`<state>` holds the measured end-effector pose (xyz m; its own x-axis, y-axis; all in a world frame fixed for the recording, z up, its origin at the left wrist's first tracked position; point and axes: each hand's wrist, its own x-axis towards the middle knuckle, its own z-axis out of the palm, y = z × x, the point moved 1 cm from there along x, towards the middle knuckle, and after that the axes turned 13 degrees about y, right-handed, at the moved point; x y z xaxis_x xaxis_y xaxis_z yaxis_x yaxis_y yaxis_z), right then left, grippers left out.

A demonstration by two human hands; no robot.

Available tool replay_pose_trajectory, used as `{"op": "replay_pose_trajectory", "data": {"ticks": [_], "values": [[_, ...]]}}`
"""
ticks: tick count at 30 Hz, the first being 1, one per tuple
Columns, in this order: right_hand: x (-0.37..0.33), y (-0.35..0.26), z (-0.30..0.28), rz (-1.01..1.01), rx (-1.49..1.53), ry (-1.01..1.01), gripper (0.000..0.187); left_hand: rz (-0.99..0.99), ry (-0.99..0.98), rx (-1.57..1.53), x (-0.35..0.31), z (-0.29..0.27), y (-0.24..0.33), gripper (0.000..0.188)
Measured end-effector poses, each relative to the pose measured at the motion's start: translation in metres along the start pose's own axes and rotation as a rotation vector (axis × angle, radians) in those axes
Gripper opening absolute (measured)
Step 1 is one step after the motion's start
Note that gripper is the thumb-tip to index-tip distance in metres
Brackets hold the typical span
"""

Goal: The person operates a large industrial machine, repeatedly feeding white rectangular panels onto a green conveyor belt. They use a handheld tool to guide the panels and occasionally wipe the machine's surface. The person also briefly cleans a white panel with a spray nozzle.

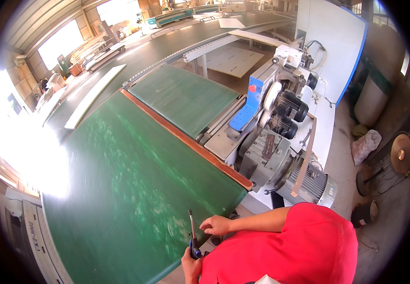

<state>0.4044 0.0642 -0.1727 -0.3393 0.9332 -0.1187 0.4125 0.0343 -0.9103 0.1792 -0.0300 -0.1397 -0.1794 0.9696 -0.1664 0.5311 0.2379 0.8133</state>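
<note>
Near the front edge of the wide green conveyor belt (119, 189), my left hand (191, 266) is closed around an air blow gun (195, 248). It has a black and blue body and a thin metal nozzle with a dark tip, which points away from me over the belt. My right hand (216, 225) hovers just right of the nozzle, apart from it. Its fingers are loosely bent, and nothing shows in them. Part of my left hand is cut off by the lower edge of the view.
A reddish-brown strip (186, 138) borders the belt, with a smaller green belt (186, 97) beyond it. To the right stand a grey motor (309, 181) and a blue machine guard (246, 110). A pale board (93, 97) lies at the far left.
</note>
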Motion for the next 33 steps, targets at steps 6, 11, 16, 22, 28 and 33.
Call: {"op": "replay_pose_trajectory", "data": {"ticks": [6,11,16,22,28,33], "values": [[0.001,-0.003,0.006,0.006,0.002,-0.022,0.035,0.010,0.013,-0.003,0.002,0.000,0.000,0.033],[0.006,-0.005,0.013,0.004,-0.019,-0.060,0.035,0.006,0.025,-0.048,0.003,-0.001,-0.008,0.035],[0.010,-0.010,0.017,0.015,-0.007,-0.089,0.036,-0.010,0.027,-0.023,0.002,-0.009,0.006,0.037],[0.015,-0.015,0.020,-0.005,-0.008,-0.109,0.036,-0.001,0.043,-0.007,0.005,-0.012,0.008,0.040],[0.019,-0.014,0.022,0.007,-0.017,-0.098,0.036,0.006,0.029,-0.002,0.012,-0.013,0.004,0.042],[0.019,-0.020,0.021,0.000,-0.043,-0.093,0.035,0.020,0.024,-0.003,0.017,-0.013,0.001,0.043]]}}
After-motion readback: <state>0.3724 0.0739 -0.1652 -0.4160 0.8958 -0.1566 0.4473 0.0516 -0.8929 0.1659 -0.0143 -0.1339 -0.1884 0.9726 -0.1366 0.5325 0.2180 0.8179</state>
